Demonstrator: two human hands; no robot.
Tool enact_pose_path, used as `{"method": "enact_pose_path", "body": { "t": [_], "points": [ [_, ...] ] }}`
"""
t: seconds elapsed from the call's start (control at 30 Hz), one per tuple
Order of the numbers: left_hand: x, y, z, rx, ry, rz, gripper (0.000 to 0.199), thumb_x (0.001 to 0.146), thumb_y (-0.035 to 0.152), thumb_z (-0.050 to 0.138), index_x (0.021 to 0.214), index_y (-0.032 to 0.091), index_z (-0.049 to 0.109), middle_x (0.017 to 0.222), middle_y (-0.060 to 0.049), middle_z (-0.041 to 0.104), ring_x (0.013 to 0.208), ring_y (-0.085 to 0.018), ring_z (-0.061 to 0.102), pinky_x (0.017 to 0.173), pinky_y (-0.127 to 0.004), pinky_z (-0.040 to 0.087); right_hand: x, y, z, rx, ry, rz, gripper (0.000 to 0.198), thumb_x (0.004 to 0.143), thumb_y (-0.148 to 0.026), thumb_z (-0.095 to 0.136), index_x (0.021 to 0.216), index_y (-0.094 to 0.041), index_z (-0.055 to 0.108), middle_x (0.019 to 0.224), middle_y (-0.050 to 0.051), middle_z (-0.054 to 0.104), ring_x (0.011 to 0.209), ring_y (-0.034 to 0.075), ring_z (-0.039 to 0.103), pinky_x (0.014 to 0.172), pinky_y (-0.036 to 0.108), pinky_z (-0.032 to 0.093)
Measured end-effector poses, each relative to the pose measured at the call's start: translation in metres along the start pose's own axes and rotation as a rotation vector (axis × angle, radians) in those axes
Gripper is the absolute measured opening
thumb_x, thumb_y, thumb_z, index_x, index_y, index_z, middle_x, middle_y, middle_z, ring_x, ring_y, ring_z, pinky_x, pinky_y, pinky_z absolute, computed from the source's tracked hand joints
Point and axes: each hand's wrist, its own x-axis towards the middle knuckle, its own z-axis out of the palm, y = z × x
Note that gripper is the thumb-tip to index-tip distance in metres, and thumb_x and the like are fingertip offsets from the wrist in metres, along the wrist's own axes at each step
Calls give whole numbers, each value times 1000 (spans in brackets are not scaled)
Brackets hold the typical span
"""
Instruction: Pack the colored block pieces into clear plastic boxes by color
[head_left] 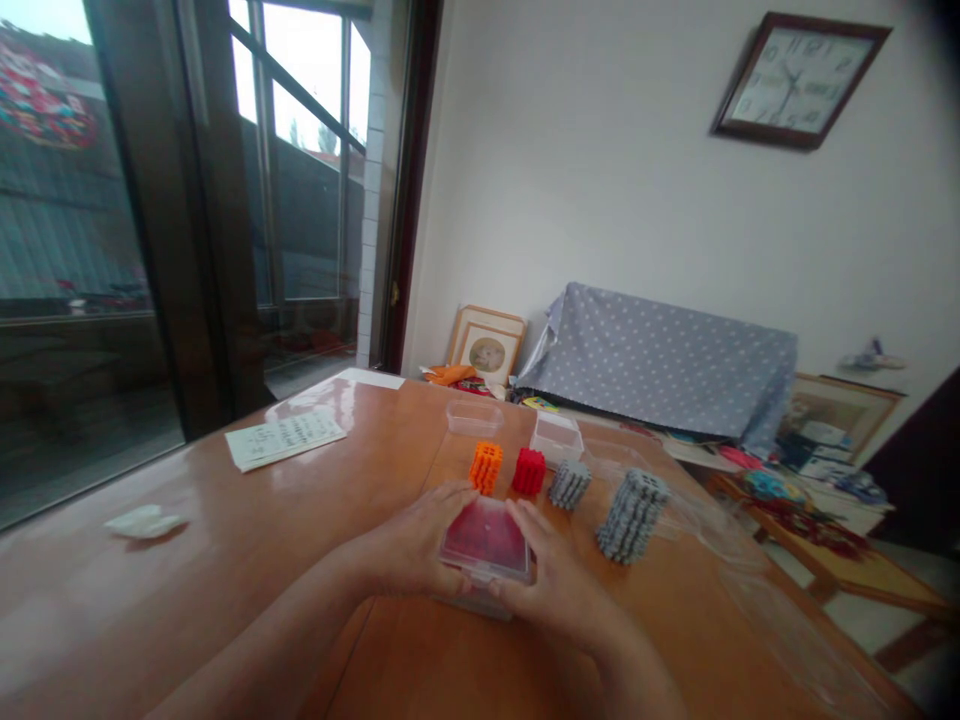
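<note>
Both of my hands grip a clear plastic box (pixel 486 540) with red contents showing through its lid. My left hand (pixel 416 545) wraps its left side, and my right hand (pixel 551 575) wraps the right side, thumbs at the near edge. Just beyond the box stand an orange stack of toothed pieces (pixel 486 468), a red stack (pixel 529 471) and a short grey stack (pixel 570 485). A taller grey stack (pixel 632 516) stands to the right of my right hand. What the red contents are, I cannot make out.
Behind the stacks are a clear shallow tray (pixel 475 417) and an open clear box (pixel 557 438). More clear plastic (pixel 697 520) lies along the table's right side. Handwritten paper (pixel 286 440) and a crumpled white tissue (pixel 145 522) lie on the left of the wooden table (pixel 247 560).
</note>
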Motion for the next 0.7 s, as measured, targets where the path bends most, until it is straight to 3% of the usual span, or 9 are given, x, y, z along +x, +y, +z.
{"method": "enact_pose_path", "body": {
  "t": [0.33, 0.43, 0.53, 0.63, 0.7],
  "points": [
    [3, 4, 2, 12, 34, -7, 79, 64, 37, 85, 135, 23, 53, 136, -11, 56, 126, -33, 53, 110, -48, 43, 2, -2, 0, -10, 13, 29, 92, 75, -47, 79, 155, -22, 41, 162, 14, 37, 149, 35, 36, 122, 51, 30],
    [3, 2, 0, 10, 11, -7, 83, 64, 40, 85, 138, 23, 52, 142, -13, 54, 130, -35, 51, 112, -50, 41, 1, -4, -3, 6, 1, 39, 92, 75, -45, 80, 155, -23, 41, 163, 13, 36, 149, 34, 35, 122, 51, 29],
    [0, -4, 0, -1, -40, -25, 96, 65, 44, 86, 148, 23, 45, 154, -15, 44, 141, -37, 42, 119, -52, 33, -1, 0, -4, 49, -22, 24, 92, 75, -44, 81, 156, -26, 40, 165, 12, 31, 152, 33, 29, 123, 52, 26],
    [-5, -11, 0, -39, -76, -73, 116, 63, 45, 87, 160, 22, 27, 167, -16, 24, 152, -39, 25, 125, -54, 22, -4, 6, -3, 142, -40, 24, 104, 71, -48, 85, 159, -27, 33, 169, 12, 20, 155, 36, 19, 124, 56, 21],
    [-8, -14, -1, -105, -80, -103, 128, 61, 47, 88, 163, 22, 16, 170, -17, 15, 154, -41, 18, 126, -55, 17, -5, 9, -4, 300, -74, 15, 116, 70, -50, 87, 162, -27, 21, 169, 13, 20, 153, 37, 25, 122, 57, 26]
  ]
}}
